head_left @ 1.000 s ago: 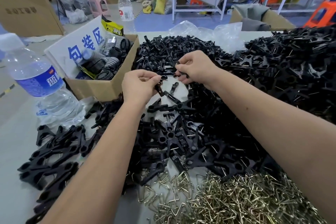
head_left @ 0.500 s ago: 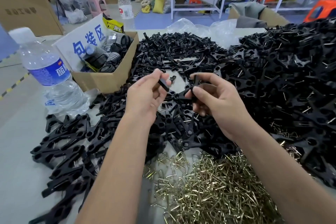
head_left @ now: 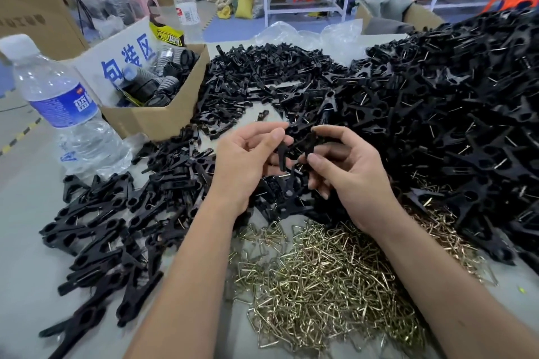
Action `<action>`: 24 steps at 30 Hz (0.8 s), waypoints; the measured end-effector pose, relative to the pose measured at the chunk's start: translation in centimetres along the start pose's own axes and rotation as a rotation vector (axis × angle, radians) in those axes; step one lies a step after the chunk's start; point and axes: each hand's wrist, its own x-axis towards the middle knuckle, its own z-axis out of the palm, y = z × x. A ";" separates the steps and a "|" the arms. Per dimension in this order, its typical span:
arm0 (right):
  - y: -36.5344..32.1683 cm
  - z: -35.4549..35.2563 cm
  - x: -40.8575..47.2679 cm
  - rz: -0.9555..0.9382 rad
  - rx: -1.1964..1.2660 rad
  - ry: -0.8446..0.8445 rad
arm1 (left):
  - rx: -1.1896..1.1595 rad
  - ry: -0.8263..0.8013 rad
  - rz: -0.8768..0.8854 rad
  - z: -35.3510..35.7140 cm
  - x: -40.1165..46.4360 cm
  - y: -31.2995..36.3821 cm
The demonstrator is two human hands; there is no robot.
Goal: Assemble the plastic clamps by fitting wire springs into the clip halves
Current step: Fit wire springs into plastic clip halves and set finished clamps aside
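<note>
Left hand (head_left: pixel 248 160) pinched one black clip half (head_left: pixel 282 156) and right hand (head_left: pixel 347 172) pinched another (head_left: pixel 311 145), both raised above the counter (head_left: pixel 26 285) and held close, likely to mate them before a spring goes in. Wire springs (head_left: pixel 320 280) lay heaped just below both wrists (short reach for either hand), loose halves (head_left: pixel 262 79) beyond the fingers, finished clamps (head_left: pixel 455 108) piled to the right, probably sorted by stage. No spring visible in either hand.

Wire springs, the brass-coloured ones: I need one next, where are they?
The brass-coloured wire springs lie heaped at the head view's bottom centre, between both forearms.
</note>
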 end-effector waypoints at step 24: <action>-0.2 0.2 -0.3 -0.123 -0.145 -0.011 | 0.109 -0.020 0.092 1.2 0.2 -1.6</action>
